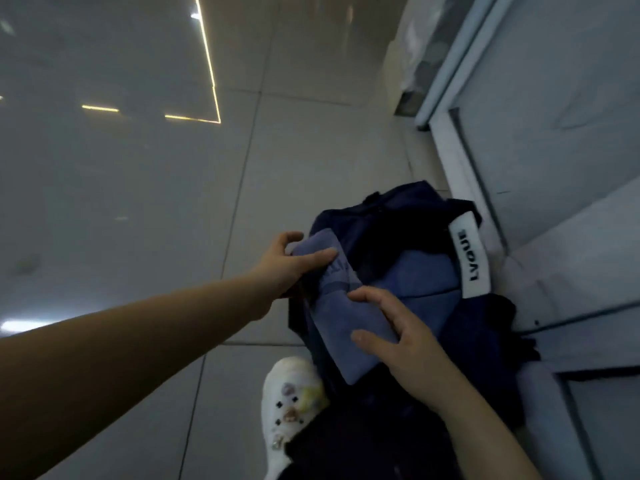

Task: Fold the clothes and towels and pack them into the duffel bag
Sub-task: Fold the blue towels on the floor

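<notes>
Folded towel atop duffel bag, between both hands, shoe nearer.

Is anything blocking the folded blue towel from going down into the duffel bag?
Nothing visible does. Left hand and right hand hold the folded blue towel over the open duffel bag, beside another blue folded piece inside.

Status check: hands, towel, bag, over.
Both hands, left and right, grip folded blue towel over open bag. Blue fabric already inside. Nothing blocking.

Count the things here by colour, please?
Blue: 2, the folded towel in both hands and the cloth in the bag
Navy: 1, the bag
White: 2, the shoe and the label
Total: 5
</notes>
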The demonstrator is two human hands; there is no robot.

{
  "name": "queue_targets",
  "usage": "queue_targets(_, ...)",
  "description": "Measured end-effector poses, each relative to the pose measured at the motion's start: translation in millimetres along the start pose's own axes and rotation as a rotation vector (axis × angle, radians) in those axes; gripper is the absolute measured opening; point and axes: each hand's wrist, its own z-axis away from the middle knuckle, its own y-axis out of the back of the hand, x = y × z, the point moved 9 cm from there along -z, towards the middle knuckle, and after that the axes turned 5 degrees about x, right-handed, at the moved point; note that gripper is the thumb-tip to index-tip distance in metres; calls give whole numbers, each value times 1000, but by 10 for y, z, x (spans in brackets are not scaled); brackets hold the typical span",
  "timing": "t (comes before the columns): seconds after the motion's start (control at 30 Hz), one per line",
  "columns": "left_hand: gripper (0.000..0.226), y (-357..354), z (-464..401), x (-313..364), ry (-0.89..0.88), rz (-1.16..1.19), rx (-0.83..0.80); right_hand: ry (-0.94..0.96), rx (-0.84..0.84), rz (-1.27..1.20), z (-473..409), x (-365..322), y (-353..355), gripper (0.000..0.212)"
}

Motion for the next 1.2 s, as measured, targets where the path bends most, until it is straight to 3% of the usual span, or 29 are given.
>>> queue_targets(0.1,51,-285,-28,-2,-145,-313,65,-7,138,159,136,64,500,36)
queue_targets(0.23,46,-731,89,-254,-312,-754,56,85,304,607,170,9,996,44)
queue_targets(0.37,47,-945,76,-466,-296,-950,123,79,310,889,-36,173,996,45)
queue_targets(0.5,52,-837,-182,-509,-194,-755,212,72,304,1006,-434,523,758,47)
queue_targets(0.6,59,-842,-234,-428,-259,-592,178,36,216,1077,-638,857,541,60)
queue_targets(0.7,64,-707,-184,-265,-425,-628,142,-10,187,1071,-610,1048,468,84)
queue_targets(0.8,69,-395,-208,-177,-429,-729,152,26,282,1158,-606,989,559,65)
queue_targets(0.97,72,-338,-77,-93,-431,-795,74,242,353,1090,-683,678,421,57)
queue_targets(1.03,73,-352,-73,-80,-412,-771,61,79,147,951,-796,868,328,62)
queue_targets(1.1,74,-383,-65,-53,-410,-756,50,-161,-101,986,-799,1262,214,79)
queue_targets(1.2,75,-455,-49,-43,-412,-750,27,-225,-82,1032,-805,1480,184,84)
